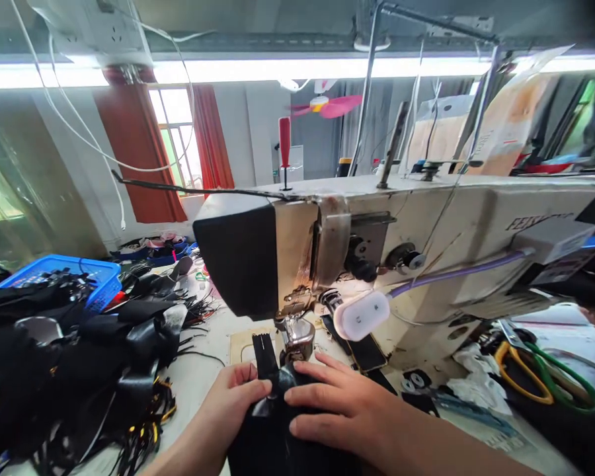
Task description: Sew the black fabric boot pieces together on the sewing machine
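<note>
A black piece of material lies under the needle area of a white sewing machine, with a narrow black strip reaching past its far end. My left hand pinches the strip and the material's left edge between thumb and curled fingers. Spread flat on the material, my right hand has its fingertips just in front of the presser foot. A lit lamp hangs to the right of the needle area. The needle tip is hidden.
Black pieces are heaped at the left beside a blue basket. A phone-like dark object lies behind my right hand. Scissors with yellow handles, green-handled scissors and crumpled white paper are at the right.
</note>
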The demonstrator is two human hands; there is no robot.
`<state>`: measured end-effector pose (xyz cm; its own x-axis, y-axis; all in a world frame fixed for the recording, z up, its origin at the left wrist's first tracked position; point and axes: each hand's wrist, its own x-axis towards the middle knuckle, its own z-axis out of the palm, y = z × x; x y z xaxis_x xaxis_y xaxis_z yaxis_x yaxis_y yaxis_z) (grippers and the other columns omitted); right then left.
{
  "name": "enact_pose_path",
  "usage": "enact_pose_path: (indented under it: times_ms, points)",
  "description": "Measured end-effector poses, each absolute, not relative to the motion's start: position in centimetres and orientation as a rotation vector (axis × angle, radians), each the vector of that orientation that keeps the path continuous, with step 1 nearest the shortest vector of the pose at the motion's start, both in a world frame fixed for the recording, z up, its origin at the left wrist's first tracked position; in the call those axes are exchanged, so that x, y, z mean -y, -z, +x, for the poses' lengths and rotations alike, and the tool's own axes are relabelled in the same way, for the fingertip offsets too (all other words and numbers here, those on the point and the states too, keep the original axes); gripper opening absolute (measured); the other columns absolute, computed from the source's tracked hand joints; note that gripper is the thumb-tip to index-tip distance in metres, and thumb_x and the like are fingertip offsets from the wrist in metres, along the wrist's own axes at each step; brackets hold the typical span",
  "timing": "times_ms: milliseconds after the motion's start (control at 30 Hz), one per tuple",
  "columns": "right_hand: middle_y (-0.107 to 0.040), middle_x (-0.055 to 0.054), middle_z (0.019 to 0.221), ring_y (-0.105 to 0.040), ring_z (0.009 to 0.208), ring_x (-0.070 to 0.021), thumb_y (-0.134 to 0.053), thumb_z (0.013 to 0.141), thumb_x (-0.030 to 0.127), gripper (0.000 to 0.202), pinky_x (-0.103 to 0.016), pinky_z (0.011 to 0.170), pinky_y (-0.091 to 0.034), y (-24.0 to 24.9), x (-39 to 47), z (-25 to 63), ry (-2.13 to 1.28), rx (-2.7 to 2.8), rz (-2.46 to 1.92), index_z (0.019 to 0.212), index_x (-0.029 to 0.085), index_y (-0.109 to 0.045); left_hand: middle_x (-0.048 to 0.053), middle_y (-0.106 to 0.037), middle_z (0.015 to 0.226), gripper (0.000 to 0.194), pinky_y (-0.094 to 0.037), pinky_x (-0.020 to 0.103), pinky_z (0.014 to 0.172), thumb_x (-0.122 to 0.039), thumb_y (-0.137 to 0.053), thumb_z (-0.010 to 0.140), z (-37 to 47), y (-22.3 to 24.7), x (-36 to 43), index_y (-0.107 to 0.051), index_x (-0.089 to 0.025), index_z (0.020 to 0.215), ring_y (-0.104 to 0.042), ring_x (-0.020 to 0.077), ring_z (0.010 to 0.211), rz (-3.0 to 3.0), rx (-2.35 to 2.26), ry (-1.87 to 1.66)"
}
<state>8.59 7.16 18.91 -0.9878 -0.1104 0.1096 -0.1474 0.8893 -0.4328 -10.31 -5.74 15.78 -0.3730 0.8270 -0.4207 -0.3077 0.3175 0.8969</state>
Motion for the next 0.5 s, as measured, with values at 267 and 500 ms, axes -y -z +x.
enact_pose_path:
  times_ms: [267,500]
  points:
    - [-0.061,-0.004,0.13,-0.051,0.126,-0.0221,-0.05,0.09,0.011,0.041,-0.03,0.104,-0.042,-20.3,-11.8,8.2,-0.573,2.837,0.155,0.127,0.027,-0.061,-0.004,-0.054,0.049,0.022,-0.034,0.022,0.049,-0.027,-0.073,0.053,-10.8,-15.9,-0.4,-0.055,-0.017,0.057,-0.046,0.0087,0.047,0.487,-1.46,-1.332]
    - [-0.058,-0.003,0.133,-0.051,0.126,-0.018,-0.054,0.09,0.014,0.044,-0.025,0.11,-0.035,-18.7,-14.0,7.3,-0.679,2.835,0.185,0.132,0.027,-0.057,0.003,-0.071,0.065,0.022,-0.051,0.034,0.068,-0.027,-0.077,0.054,-11.9,-16.3,-1.5,-0.069,-0.017,0.072,-0.067,0.0249,0.071,0.408,-1.43,-1.31]
